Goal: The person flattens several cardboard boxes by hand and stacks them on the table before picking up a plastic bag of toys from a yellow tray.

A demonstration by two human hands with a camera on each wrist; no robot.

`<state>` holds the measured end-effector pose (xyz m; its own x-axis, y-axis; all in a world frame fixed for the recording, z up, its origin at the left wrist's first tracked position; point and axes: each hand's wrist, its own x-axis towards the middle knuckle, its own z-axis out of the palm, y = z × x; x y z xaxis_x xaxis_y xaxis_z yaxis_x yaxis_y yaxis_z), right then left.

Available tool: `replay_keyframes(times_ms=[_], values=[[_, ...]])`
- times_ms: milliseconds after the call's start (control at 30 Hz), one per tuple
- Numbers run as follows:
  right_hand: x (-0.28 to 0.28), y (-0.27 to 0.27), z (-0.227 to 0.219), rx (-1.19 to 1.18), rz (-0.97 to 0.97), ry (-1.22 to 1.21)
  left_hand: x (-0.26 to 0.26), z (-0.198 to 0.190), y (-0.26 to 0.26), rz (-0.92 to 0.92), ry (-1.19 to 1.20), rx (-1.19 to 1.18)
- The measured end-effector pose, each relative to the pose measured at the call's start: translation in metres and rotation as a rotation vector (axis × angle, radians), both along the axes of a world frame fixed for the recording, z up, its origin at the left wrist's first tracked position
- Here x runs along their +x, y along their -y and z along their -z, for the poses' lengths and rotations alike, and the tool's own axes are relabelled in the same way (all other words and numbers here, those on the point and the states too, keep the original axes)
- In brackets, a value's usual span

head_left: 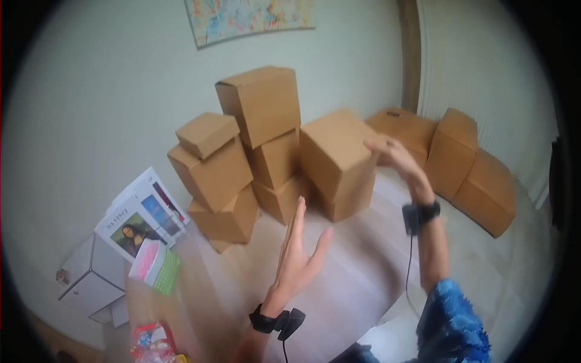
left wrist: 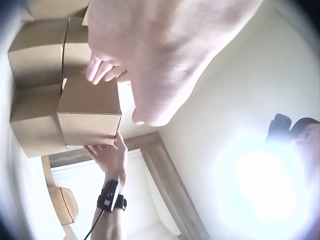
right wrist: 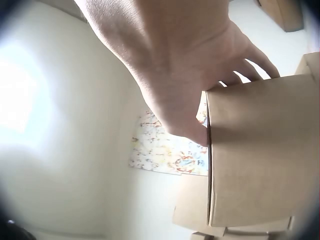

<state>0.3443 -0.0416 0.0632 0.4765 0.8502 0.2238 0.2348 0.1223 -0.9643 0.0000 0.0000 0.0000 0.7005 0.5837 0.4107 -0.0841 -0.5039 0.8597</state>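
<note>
My right hand (head_left: 396,160) rests against the right side of a brown cardboard box (head_left: 336,142), fingers along that side and thumb at the top edge in the right wrist view. This box sits on another cardboard box (head_left: 357,196), forming the right-hand stack. In front of the stacks my left hand (head_left: 299,257) is held up with fingers straight and thumb spread, holding nothing. A taller stack topped by a large box (head_left: 266,106) stands just left of the right-hand one. Further left is a stack with a small flat box (head_left: 207,134) on top.
Left of the boxes on the table (head_left: 242,302) stand a Da Vinci book (head_left: 130,227) and a green-and-pink container (head_left: 163,269). A red package (head_left: 151,342) lies at the near left. Brown cushioned seats (head_left: 475,175) are at the right, beyond the table.
</note>
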Motion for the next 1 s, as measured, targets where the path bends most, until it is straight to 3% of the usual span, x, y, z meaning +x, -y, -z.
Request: replay_keyframes(times_ms=[67, 100, 167, 233, 300, 400, 500, 600, 633, 733, 833, 933, 1000], values=[[-0.031, 0.018, 0.023, 0.142, 0.025, 0.054, 0.016, -0.005, -0.009, -0.063, -0.017, 0.032], [-0.011, 0.029, -0.006, 0.206, -0.002, 0.212, 0.062, -0.017, -0.002, -0.058, 0.138, -0.023], [-0.062, 0.049, 0.037, 0.273, 0.042, 0.197, 0.057, -0.012, 0.002, -0.029, 0.193, -0.116], [-0.13, 0.075, 0.072, 0.326, 0.17, 0.339, 0.027, 0.002, 0.039, -0.098, 0.138, -0.081], [-0.182, 0.107, 0.063, 0.212, 0.162, 0.426, -0.007, 0.02, 0.072, -0.19, 0.155, -0.039], [-0.215, 0.122, 0.065, 0.05, -0.023, 0.609, -0.088, 0.022, 0.085, -0.369, -0.251, 0.097], [-0.239, 0.11, 0.074, -0.041, -0.352, 0.636, -0.151, 0.007, 0.101, -0.528, -0.608, -0.017], [-0.259, 0.1, 0.084, -0.1, -0.462, 0.624, -0.187, 0.006, 0.108, -0.61, -0.617, -0.087], [-0.261, 0.093, 0.08, -0.105, -0.468, 0.653, -0.195, 0.003, 0.101, -0.607, -0.609, -0.089], [-0.262, 0.084, 0.066, -0.042, -0.525, 0.786, -0.213, 0.013, 0.075, -0.805, -0.53, 0.339], [-0.268, 0.063, 0.045, 0.04, -0.66, 0.879, -0.206, 0.024, 0.013, -0.714, -0.102, 0.056], [-0.269, 0.035, 0.048, 0.04, -0.689, 0.89, -0.193, 0.055, -0.018, -0.57, -0.049, -0.267], [-0.267, 0.03, 0.056, 0.056, -0.691, 0.935, -0.182, 0.067, -0.021, -0.594, 0.128, -0.318]])
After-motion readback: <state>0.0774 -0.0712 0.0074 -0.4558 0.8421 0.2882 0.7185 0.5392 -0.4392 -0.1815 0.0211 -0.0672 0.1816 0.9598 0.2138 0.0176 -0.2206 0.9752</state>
